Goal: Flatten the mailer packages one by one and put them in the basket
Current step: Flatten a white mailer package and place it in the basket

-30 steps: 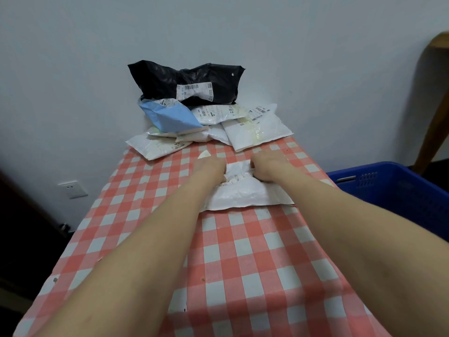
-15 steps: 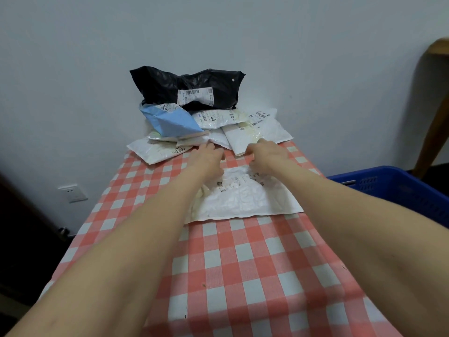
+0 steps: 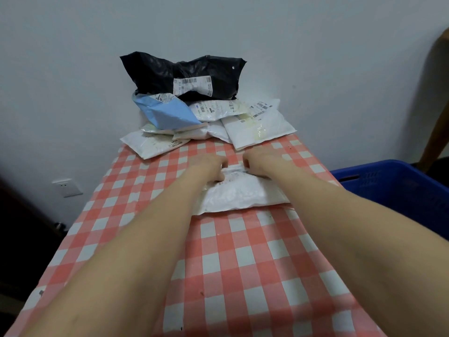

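Checked tablecloth bears a white mailer; left hand and right hand curl their fingers, seemingly gripping its far edge.

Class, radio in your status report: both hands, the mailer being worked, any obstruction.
Left grip and right grip pinch white mailer at far edge. Mailer on checked table, not yet in blue basket. Mailer pile beyond; basket path open.

Pale grey wall, white socket, red-checked tablecloth.

Red-checked tablecloth, white wall socket
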Demonstrator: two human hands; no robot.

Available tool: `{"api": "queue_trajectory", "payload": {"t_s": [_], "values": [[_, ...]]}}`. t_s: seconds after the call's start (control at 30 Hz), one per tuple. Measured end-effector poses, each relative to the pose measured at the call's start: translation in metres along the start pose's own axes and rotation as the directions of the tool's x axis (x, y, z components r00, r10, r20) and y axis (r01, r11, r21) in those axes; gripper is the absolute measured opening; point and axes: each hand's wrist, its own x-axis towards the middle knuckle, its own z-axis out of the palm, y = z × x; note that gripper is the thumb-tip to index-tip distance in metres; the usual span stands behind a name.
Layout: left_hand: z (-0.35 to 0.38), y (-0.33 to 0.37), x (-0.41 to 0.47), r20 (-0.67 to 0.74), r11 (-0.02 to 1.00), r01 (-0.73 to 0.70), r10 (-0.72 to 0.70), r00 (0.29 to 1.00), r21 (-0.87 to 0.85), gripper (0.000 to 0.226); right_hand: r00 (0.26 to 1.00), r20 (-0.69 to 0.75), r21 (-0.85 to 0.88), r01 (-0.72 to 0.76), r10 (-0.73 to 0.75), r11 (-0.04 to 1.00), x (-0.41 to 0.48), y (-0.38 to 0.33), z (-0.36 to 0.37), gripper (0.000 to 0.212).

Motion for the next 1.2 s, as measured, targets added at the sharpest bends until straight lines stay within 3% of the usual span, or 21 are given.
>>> {"api": "queue_trajectory", "payload": {"t_s": [0.2,0.27,0.37,0.43,0.5,0.6,0.73,0.87,0.93,1.03,1.13,1.2], "values": [[0.011,0.006,0.000,-0.151,0.996,-0.053,0.064,0.987,0.074,0.029,1.000,-0.030,0.025,0.008,-0.007,1.000,0.000,0.001,0.005,0.022],[0.013,0.004,-0.002,-0.179,0.995,-0.060,0.072,0.981,0.074,0.028,0.999,-0.033,0.105,-0.005,0.008,0.994,-0.005,0.002,0.004,0.024],[0.009,-0.003,-0.011,-0.184,0.992,-0.009,-0.015,0.983,-0.129,0.037,0.996,-0.044,0.365,-0.060,0.082,0.929,-0.018,0.008,-0.003,0.034],[0.001,-0.011,-0.019,-0.219,0.970,0.008,-0.062,0.974,-0.242,0.041,0.982,-0.126,0.438,-0.071,0.140,0.896,-0.027,0.012,-0.012,0.036],[-0.007,-0.016,-0.029,-0.274,0.972,-0.003,-0.063,0.960,-0.234,0.036,0.973,-0.184,0.408,-0.055,0.142,0.911,-0.036,0.013,-0.021,0.030],[-0.018,-0.012,-0.041,-0.280,0.978,-0.043,-0.017,0.960,-0.206,0.031,0.995,-0.086,0.382,-0.021,0.058,0.924,-0.050,0.010,-0.030,0.025],[-0.013,-0.001,-0.047,-0.067,0.990,-0.007,-0.003,0.998,-0.142,0.052,0.995,0.093,0.331,-0.060,0.031,0.942,-0.065,0.000,-0.027,0.041],[0.000,0.003,-0.045,0.011,0.996,0.039,-0.038,0.999,-0.077,0.058,0.992,0.118,0.182,-0.073,0.052,0.981,-0.064,-0.006,-0.019,0.045],[0.002,0.005,-0.046,-0.007,0.998,0.032,-0.032,0.999,-0.055,0.055,0.990,0.130,0.119,-0.070,0.054,0.990,-0.060,-0.008,-0.016,0.042],[0.004,0.007,-0.046,-0.034,0.999,0.020,-0.022,0.999,-0.044,0.045,0.991,0.124,0.079,-0.070,0.060,0.994,-0.056,-0.010,-0.013,0.008],[0.003,0.008,-0.045,-0.036,0.999,0.015,-0.016,0.999,-0.036,0.035,0.993,0.104,0.042,-0.057,0.052,0.998,-0.055,-0.011,-0.012,0.009],[0.002,0.009,-0.042,-0.034,1.000,-0.007,0.007,0.999,-0.003,0.029,0.995,0.093,0.020,-0.042,0.040,0.999,-0.053,-0.010,-0.010,0.024]]}}
